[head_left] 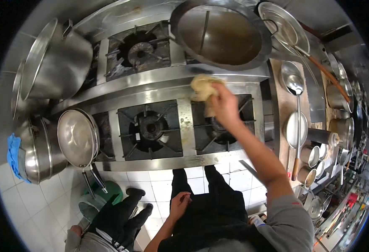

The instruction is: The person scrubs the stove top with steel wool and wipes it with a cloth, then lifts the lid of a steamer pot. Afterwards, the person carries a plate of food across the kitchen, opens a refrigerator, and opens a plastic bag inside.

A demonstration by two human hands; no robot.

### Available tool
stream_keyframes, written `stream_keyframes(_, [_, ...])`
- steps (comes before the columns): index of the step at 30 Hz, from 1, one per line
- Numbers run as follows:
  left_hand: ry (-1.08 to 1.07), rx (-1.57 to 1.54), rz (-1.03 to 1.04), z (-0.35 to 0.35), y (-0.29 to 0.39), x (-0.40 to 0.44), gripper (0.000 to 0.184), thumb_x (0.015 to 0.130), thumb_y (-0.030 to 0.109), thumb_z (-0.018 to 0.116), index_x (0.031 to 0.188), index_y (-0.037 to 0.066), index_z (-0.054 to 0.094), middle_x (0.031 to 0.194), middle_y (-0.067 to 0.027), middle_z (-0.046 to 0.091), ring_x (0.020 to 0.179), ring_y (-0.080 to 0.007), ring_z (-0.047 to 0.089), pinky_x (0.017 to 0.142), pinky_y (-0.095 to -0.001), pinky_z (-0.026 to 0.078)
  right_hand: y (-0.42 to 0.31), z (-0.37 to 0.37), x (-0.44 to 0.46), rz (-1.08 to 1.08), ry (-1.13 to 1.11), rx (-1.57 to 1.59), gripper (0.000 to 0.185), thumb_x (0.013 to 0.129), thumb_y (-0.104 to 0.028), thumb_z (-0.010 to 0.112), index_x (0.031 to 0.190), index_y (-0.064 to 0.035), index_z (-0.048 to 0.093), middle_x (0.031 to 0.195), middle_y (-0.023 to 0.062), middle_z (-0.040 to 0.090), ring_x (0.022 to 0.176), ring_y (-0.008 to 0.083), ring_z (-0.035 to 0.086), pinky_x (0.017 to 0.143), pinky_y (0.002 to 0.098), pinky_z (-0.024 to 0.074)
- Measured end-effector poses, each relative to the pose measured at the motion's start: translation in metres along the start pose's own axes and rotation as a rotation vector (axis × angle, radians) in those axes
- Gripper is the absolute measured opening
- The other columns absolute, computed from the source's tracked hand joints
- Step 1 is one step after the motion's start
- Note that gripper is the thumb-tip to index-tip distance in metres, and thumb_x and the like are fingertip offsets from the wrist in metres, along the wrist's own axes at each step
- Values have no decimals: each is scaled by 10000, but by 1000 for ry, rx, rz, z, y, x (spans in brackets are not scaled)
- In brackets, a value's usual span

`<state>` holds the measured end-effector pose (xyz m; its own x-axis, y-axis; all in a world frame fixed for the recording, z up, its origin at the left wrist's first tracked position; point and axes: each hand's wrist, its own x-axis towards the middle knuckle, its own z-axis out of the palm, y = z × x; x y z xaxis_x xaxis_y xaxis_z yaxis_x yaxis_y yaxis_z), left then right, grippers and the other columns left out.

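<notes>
My right hand reaches over the stove and grips a yellowish cloth against the steel ledge between the front and back burners. Below the cloth is the front right burner. A large wok with brownish liquid sits just behind the hand. My left hand hangs low in front of my dark apron, its fingers curled; whether it holds anything is hidden.
Large pots and stacked pans stand at the left. A ladle and a white bowl lie on the right counter. Another person is at the lower left beside a green bucket.
</notes>
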<state>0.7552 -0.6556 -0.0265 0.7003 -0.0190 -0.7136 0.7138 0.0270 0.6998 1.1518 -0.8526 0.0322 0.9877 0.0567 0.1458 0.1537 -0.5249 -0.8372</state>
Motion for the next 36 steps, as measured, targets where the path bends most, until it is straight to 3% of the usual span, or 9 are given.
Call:
stream_keyframes(2, [40, 31, -19, -18, -1, -8, 167, 982, 104, 575, 1101, 2, 632, 846, -57, 650, 757, -110, 603, 668, -244, 488, -21, 82, 6, -60, 36, 204, 361, 782, 70, 584, 1129, -28, 615, 1085, 210, 639, 982, 390, 626, 876, 427, 511])
stream_keyframes(4, [91, 106, -35, -35, -1, -17, 176, 980, 104, 573, 1105, -7, 629, 842, -63, 657, 761, -114, 617, 678, -244, 496, -21, 166, 22, -455, 126, 123, 305, 812, -11, 631, 1116, -9, 610, 1118, 182, 624, 1003, 356, 611, 869, 413, 510])
stream_keyframes(8, [145, 20, -94, -68, -15, -35, 183, 980, 110, 570, 1102, -13, 629, 830, -70, 666, 763, -124, 638, 693, -253, 513, -52, 278, 2, -489, -263, -390, 325, 883, -208, 577, 1102, 28, 622, 1231, 181, 574, 1185, 389, 508, 1057, 455, 389])
stream_keyframes(11, [171, -65, -116, -83, -35, -31, 175, 974, 114, 584, 1087, -10, 634, 807, -62, 661, 733, -104, 621, 663, -247, 506, -40, 282, -3, -586, -518, -339, 422, 879, -219, 562, 1233, 7, 601, 1348, 157, 530, 1314, 364, 427, 1149, 455, 297])
stream_keyframes(15, [163, -48, -88, -96, -20, -25, 167, 972, 107, 586, 1095, 2, 630, 786, -53, 650, 670, -94, 594, 620, -235, 489, 36, 229, 22, -559, -465, -475, 417, 859, -175, 548, 1253, -49, 605, 1392, 153, 528, 1363, 312, 414, 1164, 433, 295])
stream_keyframes(20, [106, 32, -100, -96, -9, -21, 166, 970, 112, 593, 1087, 0, 628, 776, -40, 636, 674, -83, 581, 624, -230, 484, 102, 65, 34, -611, -417, -765, 188, 744, -104, 576, 910, -51, 648, 979, 118, 643, 1043, 288, 574, 955, 384, 455])
stream_keyframes(22, [87, 36, -108, -94, -14, -19, 167, 971, 117, 592, 1086, 1, 628, 769, -38, 634, 672, -81, 576, 624, -230, 482, 139, 13, 25, -426, -169, -807, 143, 770, -98, 569, 887, -48, 635, 914, 134, 645, 993, 303, 609, 943, 387, 468])
stream_keyframes(32, [-40, 123, -86, -63, -7, -20, 171, 968, 144, 597, 1063, 9, 640, 754, -32, 632, 654, -87, 569, 607, -233, 471, 236, -105, -18, 88, 265, -696, 209, 870, -117, 511, 1033, -25, 604, 1005, 263, 608, 973, 434, 582, 869, 480, 471])
stream_keyframes(36, [-52, 215, -86, -53, 7, -20, 167, 967, 140, 594, 1055, 6, 643, 754, -29, 631, 658, -88, 572, 610, -234, 471, 216, -121, -126, 216, 103, -894, 297, 861, -50, 493, 1150, -42, 563, 1144, 295, 535, 1013, 450, 565, 884, 508, 468])
